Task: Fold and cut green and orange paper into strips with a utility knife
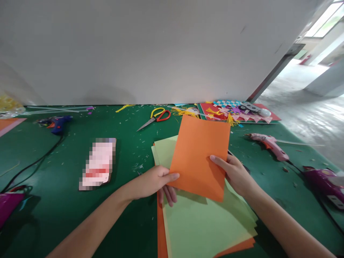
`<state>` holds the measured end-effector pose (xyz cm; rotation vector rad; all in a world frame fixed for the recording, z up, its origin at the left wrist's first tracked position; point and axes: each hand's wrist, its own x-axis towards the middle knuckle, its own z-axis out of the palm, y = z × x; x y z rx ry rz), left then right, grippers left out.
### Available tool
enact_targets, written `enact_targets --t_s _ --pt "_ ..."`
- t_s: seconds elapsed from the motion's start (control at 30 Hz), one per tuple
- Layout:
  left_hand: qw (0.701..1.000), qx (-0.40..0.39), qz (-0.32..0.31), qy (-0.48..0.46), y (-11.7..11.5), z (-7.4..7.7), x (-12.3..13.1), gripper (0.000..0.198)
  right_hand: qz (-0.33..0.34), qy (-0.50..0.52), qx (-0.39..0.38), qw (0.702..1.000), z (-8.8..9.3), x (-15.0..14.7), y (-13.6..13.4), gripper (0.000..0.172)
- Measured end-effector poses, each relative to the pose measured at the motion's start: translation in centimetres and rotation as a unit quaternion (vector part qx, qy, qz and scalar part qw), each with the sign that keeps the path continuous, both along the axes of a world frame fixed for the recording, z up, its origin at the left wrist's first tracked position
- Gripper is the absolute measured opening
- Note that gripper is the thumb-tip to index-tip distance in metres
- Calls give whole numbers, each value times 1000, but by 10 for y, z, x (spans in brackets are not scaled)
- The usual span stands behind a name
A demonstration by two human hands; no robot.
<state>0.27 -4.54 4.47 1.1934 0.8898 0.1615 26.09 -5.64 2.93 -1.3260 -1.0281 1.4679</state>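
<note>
An orange sheet of paper (pixel 200 154) is held up and slightly tilted between my two hands. My left hand (pixel 163 179) pinches its lower left corner, thumb on top and the other fingers beneath. At the right edge, my right hand (pixel 233 168) grips the sheet with its thumb on the front; those fingers are mostly hidden behind it. Below lies a loose stack of pale green paper (pixel 204 225), with orange sheets (pixel 162 236) showing under its edges. Scissors (pixel 154 118) with one yellow and one red handle rest beyond the stack.
A blue glue gun (pixel 59 124) lies at the left, a pink glue gun (pixel 268 143) at the right. A blurred pink-and-white rectangular item (pixel 98 163) is left of my hands. Paper decorations (pixel 231 109) sit at the back right against the grey wall (pixel 134 53). Purple objects (pixel 324 184) flank the green table (pixel 129 150).
</note>
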Motion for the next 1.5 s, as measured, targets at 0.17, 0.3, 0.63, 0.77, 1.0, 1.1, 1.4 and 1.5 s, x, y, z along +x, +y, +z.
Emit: enact_targets --t_s 0.17,0.3,0.63,0.77,1.0,1.1,1.4,1.5 --pt "995 10 1 97 7 4 -15 51 -109 -331 249 904 -4 11 7 57" --pt "989 30 -32 139 11 2 -22 57 45 -451 359 816 -7 9 5 29" --pt "983 18 -27 179 12 -2 -23 52 273 -535 384 702 -21 6 -1 40" --pt "985 13 -28 171 12 -5 -24 54 285 -545 389 686 -25 10 -4 58" --pt "983 18 -31 180 13 -6 -24 53 306 -569 349 679 -24 2 -12 91" --pt "984 13 -26 177 12 -5 -23 53 305 -569 334 687 -28 2 -15 104" --pt "982 39 -40 180 13 -6 -22 56 334 -498 404 691 4 -16 -18 96" --pt "983 55 -41 173 12 -7 -22 55 409 -442 429 673 19 -41 -20 79"
